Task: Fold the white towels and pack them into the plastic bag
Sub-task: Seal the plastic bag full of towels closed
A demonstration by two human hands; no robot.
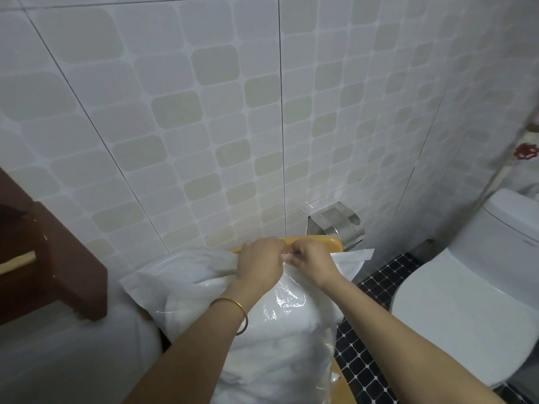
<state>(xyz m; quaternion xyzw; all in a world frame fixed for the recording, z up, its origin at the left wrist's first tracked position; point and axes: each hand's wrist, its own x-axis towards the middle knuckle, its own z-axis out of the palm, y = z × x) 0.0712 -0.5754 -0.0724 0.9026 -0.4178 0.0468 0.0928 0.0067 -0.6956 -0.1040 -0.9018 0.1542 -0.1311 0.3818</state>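
Observation:
A clear plastic bag [291, 325] stuffed with white towels [274, 363] lies on a yellow stool [323, 242] in front of me. My left hand [259, 263] grips the bunched plastic at the bag's far end, a gold bangle on its wrist. My right hand [313, 262] pinches the same bunched plastic right beside it, fingertips nearly touching the left hand. More white plastic or cloth [163, 282] spreads out to the left of the bag, and a flap [350, 259] sticks out to the right.
A tiled wall stands close behind the stool. A steel paper holder [338, 225] is fixed to it. A white toilet [472, 295] sits at the right on dark mosaic floor [367, 354]. A brown wooden cabinet [49, 266] juts in from the left.

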